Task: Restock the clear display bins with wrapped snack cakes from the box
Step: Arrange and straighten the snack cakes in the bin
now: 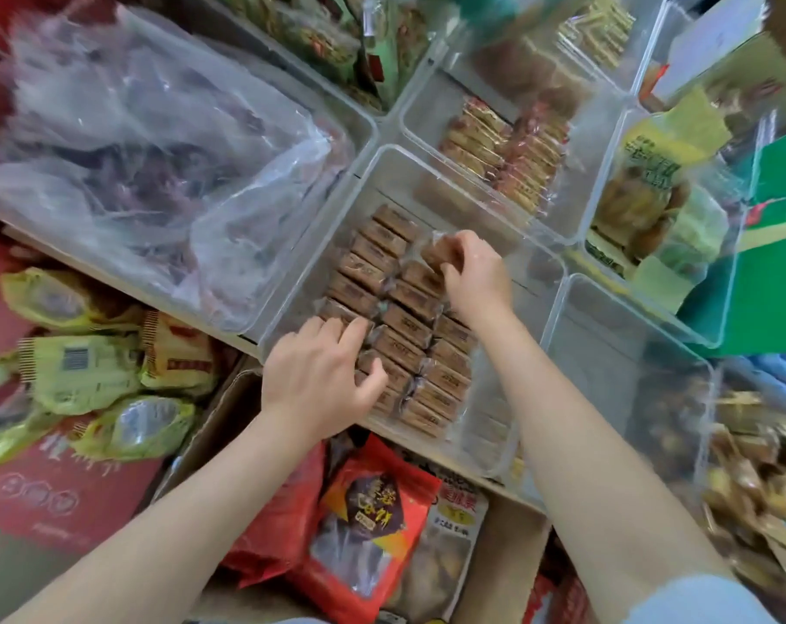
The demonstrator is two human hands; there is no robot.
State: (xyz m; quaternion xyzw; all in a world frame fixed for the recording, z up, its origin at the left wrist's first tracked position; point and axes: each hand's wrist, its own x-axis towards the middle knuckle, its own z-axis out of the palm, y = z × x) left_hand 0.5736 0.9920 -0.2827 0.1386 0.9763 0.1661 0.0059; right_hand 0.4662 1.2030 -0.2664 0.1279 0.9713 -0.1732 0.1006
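Observation:
A clear display bin (pixel 382 168) in the middle holds rows of brown wrapped snack cakes (pixel 404 326) standing on edge. My right hand (pixel 472 272) pinches one wrapped cake (pixel 436 254) at the far end of the right-hand row, inside the bin. My left hand (pixel 323 376) reaches over the bin's near left corner, its fingers curled on the cakes of the left row there. A cardboard box (pixel 499 560) stands open below the shelf edge, under my forearms.
A big bin with a crumpled clear bag (pixel 148 141) sits to the left. Other clear bins with wrapped biscuits (pixel 503 146) and green-yellow packs (pixel 652 195) lie behind and right. Red snack bags (pixel 368 520) fill the box below; yellow-green packets (pixel 89 367) pile at left.

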